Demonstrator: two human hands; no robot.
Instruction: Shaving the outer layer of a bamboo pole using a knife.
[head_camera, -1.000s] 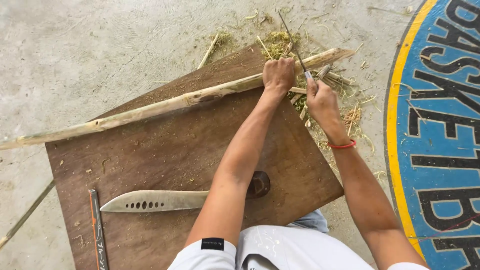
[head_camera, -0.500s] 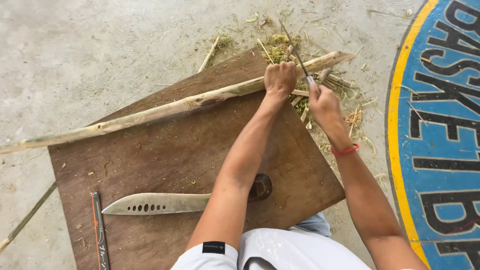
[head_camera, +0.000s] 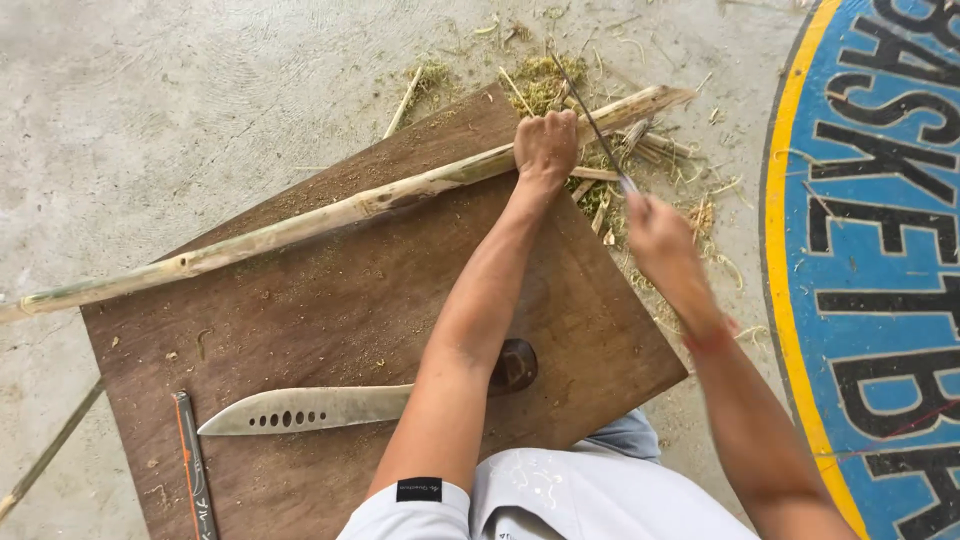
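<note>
A long pale bamboo stalk (head_camera: 300, 225) lies slantwise across a brown wooden board (head_camera: 330, 320). My left hand (head_camera: 546, 146) grips the stalk near its far right end and presses it onto the board. My right hand (head_camera: 660, 240) is blurred just right of the stalk and holds the handle of a thin saw blade (head_camera: 590, 115), which slants up across the stalk's end (head_camera: 655, 98). A red band circles my right wrist.
A large knife with holes in its blade (head_camera: 310, 408) lies on the board's near part, its dark handle (head_camera: 515, 365) behind my left forearm. A narrow dark strip (head_camera: 195, 480) lies beside it. Bamboo shavings (head_camera: 640, 165) litter the concrete. A painted blue and yellow circle (head_camera: 870, 250) is at right.
My right hand has pulled back toward me with the thin blade, drawing it across the stalk's end. The left hand has kept its grip on the stalk.
</note>
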